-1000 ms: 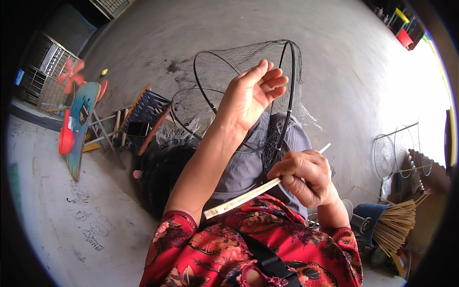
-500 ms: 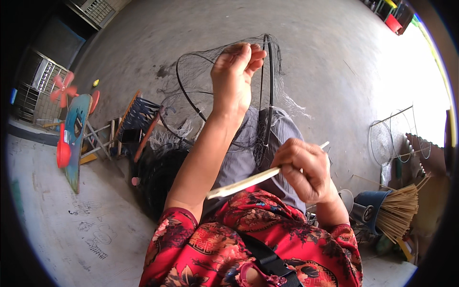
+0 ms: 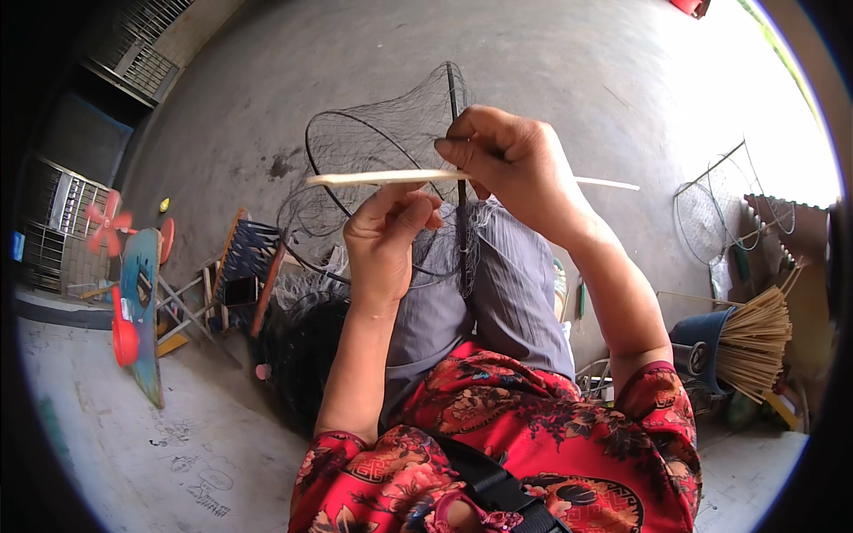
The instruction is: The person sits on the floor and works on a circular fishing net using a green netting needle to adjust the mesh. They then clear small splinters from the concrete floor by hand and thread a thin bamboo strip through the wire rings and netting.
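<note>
My right hand (image 3: 511, 160) is closed around a long, pale, flat wooden stick (image 3: 373, 178), held roughly level above my knees. The stick's thin far end sticks out to the right beyond the wrist. Just below its left part is my left hand (image 3: 389, 233), fingers curled and thumb pressed in; whatever may be between them is too fine to make out. Behind both hands a dark, fine-meshed net (image 3: 391, 115) on black hoops rests over my lap and grey trousers (image 3: 524, 302). A black upright bar (image 3: 453, 89) of its frame passes behind the right hand.
At the right stands a blue bucket (image 3: 697, 338) full of thin wooden sticks (image 3: 755, 342), with another hooped net (image 3: 702, 218) beyond it. On the left are a folding chair (image 3: 253, 244) with dark straps and a blue board (image 3: 142, 302) with a red fan (image 3: 108, 222).
My right hand has risen from my lap with the stick, turning it nearly level. My left hand has come down and left, its fingers curling more. The view has shifted slightly.
</note>
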`<act>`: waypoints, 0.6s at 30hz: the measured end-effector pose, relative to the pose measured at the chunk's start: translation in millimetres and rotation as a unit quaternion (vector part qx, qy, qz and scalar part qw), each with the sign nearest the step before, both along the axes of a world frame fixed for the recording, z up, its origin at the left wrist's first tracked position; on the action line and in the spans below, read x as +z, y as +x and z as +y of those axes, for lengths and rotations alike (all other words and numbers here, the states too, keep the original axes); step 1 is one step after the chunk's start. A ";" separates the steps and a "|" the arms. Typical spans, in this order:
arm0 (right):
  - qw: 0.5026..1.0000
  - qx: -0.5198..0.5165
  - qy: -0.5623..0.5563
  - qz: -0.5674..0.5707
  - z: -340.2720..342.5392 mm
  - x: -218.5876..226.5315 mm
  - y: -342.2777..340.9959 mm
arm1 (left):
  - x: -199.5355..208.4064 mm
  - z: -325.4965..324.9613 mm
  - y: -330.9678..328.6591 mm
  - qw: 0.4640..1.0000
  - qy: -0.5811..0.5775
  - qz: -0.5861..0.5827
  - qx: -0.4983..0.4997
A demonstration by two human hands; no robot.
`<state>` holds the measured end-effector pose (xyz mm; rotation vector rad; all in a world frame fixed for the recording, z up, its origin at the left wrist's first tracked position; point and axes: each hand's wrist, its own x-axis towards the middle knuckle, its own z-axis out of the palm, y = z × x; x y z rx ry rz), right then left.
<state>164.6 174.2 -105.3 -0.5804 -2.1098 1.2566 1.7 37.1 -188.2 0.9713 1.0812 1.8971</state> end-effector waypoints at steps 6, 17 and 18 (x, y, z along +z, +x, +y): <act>0.988 -0.045 -0.117 0.096 -0.9 -20.1 -13.2 | -13.7 -7.2 8.5 0.998 -0.013 -0.066 0.002; 0.989 -0.047 -0.121 0.067 0.8 -26.3 -7.4 | -1.9 1.5 -8.5 0.989 0.120 -0.085 -0.025; 0.990 -0.047 -0.108 0.073 0.4 -27.0 -3.4 | 0.4 3.1 -10.7 0.984 0.139 -0.099 -0.055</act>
